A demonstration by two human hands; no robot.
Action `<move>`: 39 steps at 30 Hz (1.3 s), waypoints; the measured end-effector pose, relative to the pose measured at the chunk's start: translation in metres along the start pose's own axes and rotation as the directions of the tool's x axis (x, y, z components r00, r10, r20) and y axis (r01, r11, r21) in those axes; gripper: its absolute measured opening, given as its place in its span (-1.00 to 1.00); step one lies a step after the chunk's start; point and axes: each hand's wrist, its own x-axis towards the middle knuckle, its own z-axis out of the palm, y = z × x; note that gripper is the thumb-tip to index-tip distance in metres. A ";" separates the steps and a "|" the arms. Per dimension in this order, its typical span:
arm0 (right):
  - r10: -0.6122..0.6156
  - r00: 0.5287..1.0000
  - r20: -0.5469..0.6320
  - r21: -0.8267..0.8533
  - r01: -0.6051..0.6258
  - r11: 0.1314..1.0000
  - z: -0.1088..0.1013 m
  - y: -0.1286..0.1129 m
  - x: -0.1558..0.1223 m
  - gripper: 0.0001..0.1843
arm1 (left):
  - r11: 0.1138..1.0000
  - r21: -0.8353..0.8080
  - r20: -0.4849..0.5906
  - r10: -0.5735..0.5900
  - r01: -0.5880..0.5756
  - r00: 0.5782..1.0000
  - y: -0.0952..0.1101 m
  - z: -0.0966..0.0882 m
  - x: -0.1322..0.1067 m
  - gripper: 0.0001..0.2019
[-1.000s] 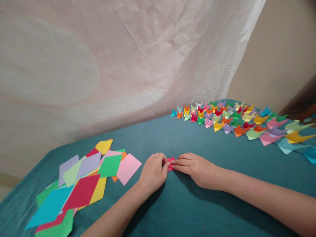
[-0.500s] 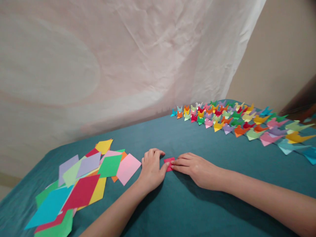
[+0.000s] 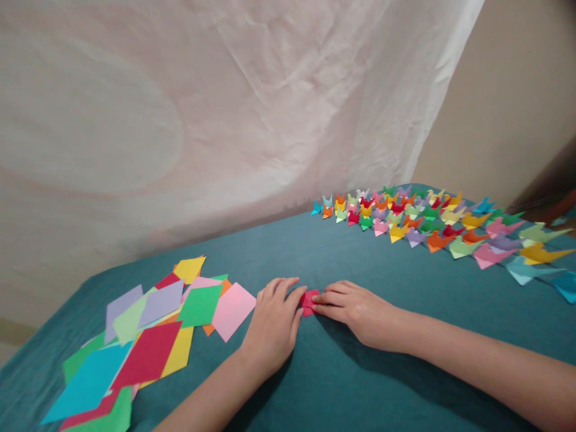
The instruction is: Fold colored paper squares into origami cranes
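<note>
A small folded piece of red paper (image 3: 308, 299) lies on the teal cloth between my two hands. My right hand (image 3: 353, 309) holds its right side down, thumb and fingertips brought together on the paper. Against the paper's left edge comes my left hand (image 3: 273, 318), fingers spread and slightly bent, index finger and thumb apart beside the edge. Part of the paper's right side is hidden under my right fingertips, so its exact folds are hard to make out.
Loose coloured paper squares (image 3: 153, 354) overlap in a pile at left. Several rows of small folded paper birds (image 3: 423, 225) stand at the far right. Teal cloth (image 3: 324, 384) covers the table, and a pale sheet (image 3: 252, 120) hangs behind its back edge.
My left thumb has come off the red paper and drawn back, while the left index finger has moved down to its left edge. My right hand stays almost in place.
</note>
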 end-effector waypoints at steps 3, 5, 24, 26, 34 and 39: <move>0.007 1.000 -0.006 0.004 -0.007 1.000 0.001 0.000 0.001 -0.56 | 0.996 0.074 0.046 0.045 -0.048 0.998 0.013 -0.005 -0.006 -0.65; 0.003 1.000 -0.008 0.011 -0.003 1.000 0.001 0.000 0.001 -0.56 | 0.993 0.099 0.068 0.063 -0.069 0.996 0.020 -0.005 -0.011 -0.63; 0.002 1.000 0.025 0.005 -0.002 1.000 -0.001 0.000 0.000 -0.54 | 0.962 0.271 0.070 0.005 -0.023 0.998 0.023 -0.001 -0.021 -0.56; -0.002 1.000 0.027 0.001 0.002 1.000 -0.001 0.000 0.001 -0.54 | 0.960 0.280 0.068 0.003 -0.022 0.998 0.022 -0.001 -0.021 -0.56; -0.030 0.999 0.027 -0.015 0.030 0.999 -0.002 0.001 0.002 -0.58 | 0.955 0.298 0.061 -0.011 -0.008 0.998 0.023 -0.003 -0.020 -0.58; -0.031 0.999 0.034 -0.002 0.031 1.000 -0.005 0.002 0.001 -0.61 | 0.952 0.305 0.053 -0.005 -0.011 0.999 0.024 -0.001 -0.020 -0.59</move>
